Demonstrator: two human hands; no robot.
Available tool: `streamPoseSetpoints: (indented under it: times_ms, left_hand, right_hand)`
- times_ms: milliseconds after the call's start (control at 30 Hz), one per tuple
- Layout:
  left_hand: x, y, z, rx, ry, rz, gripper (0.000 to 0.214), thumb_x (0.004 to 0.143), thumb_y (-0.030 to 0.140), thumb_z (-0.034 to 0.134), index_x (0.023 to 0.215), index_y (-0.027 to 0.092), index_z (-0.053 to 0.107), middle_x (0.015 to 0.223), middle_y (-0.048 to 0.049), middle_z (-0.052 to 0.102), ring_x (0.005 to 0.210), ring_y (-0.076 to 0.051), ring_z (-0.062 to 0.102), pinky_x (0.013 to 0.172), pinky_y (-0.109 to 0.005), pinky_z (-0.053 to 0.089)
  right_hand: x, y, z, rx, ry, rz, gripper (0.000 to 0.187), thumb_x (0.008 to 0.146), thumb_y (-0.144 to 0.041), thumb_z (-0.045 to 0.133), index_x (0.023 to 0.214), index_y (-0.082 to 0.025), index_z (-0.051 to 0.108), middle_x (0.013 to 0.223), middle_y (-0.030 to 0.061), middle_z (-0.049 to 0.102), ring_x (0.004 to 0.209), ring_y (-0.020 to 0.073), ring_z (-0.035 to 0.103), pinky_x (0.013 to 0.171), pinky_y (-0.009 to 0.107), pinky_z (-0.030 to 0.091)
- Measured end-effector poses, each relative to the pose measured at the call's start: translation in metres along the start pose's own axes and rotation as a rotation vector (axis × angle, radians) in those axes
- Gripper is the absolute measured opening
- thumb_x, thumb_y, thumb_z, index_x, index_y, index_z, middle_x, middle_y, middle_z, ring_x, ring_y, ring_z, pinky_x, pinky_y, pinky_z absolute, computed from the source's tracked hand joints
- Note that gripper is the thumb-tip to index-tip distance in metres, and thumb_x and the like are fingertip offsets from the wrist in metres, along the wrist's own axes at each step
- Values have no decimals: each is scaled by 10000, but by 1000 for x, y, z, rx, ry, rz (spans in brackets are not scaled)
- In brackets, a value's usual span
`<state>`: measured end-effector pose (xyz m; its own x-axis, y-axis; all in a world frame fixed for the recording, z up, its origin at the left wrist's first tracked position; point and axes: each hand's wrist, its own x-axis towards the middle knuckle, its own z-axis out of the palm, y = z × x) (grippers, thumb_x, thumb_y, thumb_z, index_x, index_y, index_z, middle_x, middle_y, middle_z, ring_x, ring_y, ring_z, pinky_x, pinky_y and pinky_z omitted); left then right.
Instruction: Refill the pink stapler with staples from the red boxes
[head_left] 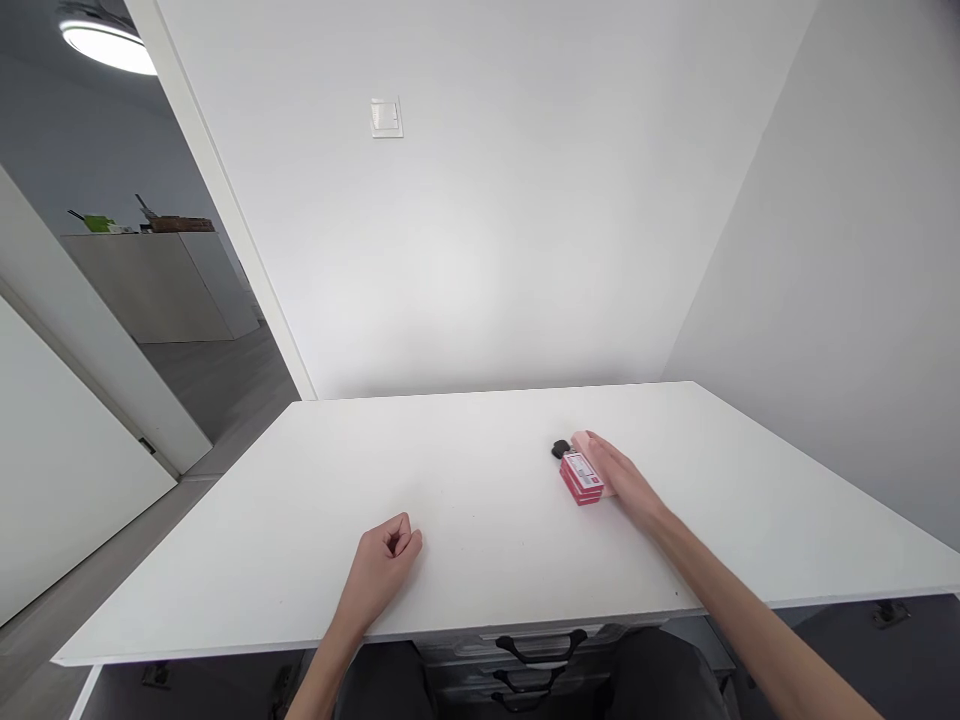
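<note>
Tabletop point(465, 440): near edge 6 o'clock, wall point(465, 240) 12.
Left hand point(384, 562): fingers curled, nothing visibly held.
Right hand point(618, 474): fingers extended along pink object point(582, 442), grip unclear.
Red boxes point(580, 472): alongside, 9 o'clock.

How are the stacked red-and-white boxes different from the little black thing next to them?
The rectangular red-and-white box stack has straight edges, while the small black lumpy thing looks rounder. The box stack is bigger than the black thing. The box stack sits closer to the front; the black thing is farther back. Both are on the flat white tabletop, near the right hand.
</note>
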<state>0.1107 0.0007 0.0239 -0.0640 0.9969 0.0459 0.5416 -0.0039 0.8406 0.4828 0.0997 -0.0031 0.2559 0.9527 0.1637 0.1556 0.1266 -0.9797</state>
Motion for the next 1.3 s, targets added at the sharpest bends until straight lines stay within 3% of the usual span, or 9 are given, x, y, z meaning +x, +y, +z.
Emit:
streamPoseSetpoints:
  times_ms: [133,300,400,700,867,967,1067,1200,1300]
  left_hand:
    - [-1,-1,-1,-11,0,10,379,817,380,511,652,231,205,640,63,186,600,-123,185,549,-251,198]
    - [0,-4,0,-34,-2,5,371,806,354,526,646,233,214,636,67,182,600,-122,182,550,-253,189]
    - [0,-6,0,-40,-4,7,374,808,353,528,644,232,215,634,67,186,599,-121,187,550,-250,193]
    - [-2,-7,1,27,1,39,382,858,372,511,655,229,221,627,67,207,596,-119,204,557,-254,207]
    - [1,-2,3,91,-36,119,343,904,398,510,684,228,309,635,60,340,587,-123,305,562,-251,283]
    - [12,4,7,136,-21,174,241,932,392,496,770,234,413,753,29,518,641,-143,451,598,-264,384]
    - [28,12,19,178,-3,309,102,916,321,517,988,249,514,1037,-36,619,906,-202,594,748,-317,499]
    - [43,22,42,218,-117,570,611,787,234,664,1356,270,442,1438,-101,486,1353,-291,460,1105,-444,426]
    - [48,25,58,212,-154,553,715,792,328,733,1422,278,398,1450,-112,489,1360,-319,465,1115,-473,425]
  right_hand:
    - [-19,0,48,103,-138,147,706,856,-696,623,1408,-257,604,1499,77,564,1327,295,576,1099,410,463]
    - [-55,-10,94,99,-240,137,719,940,-679,502,1528,-266,474,1614,35,408,1484,272,392,1235,449,308]
    - [-72,-15,108,98,-309,125,710,966,-658,469,1564,-279,411,1630,16,378,1500,261,364,1235,443,315]
    - [-80,-8,101,-34,-395,-60,611,1009,-532,451,1560,-271,407,1588,40,456,1432,266,467,1182,441,399]
    - [-85,-5,92,-111,-409,-110,613,1005,-472,472,1572,-257,379,1608,53,423,1476,268,401,1211,469,346]
    - [-90,-4,88,-141,-425,-162,608,1004,-432,474,1579,-271,361,1614,48,412,1485,259,387,1207,457,355]
    - [-93,-2,87,-169,-429,-250,621,995,-387,493,1587,-282,339,1625,39,392,1499,250,360,1202,443,368]
    - [-93,4,89,-197,-398,-285,633,980,-321,495,1588,-257,332,1619,53,401,1495,245,370,1208,448,364]
    - [-91,8,89,-209,-362,-251,620,973,-292,481,1576,-231,353,1603,67,426,1479,248,399,1196,452,381]
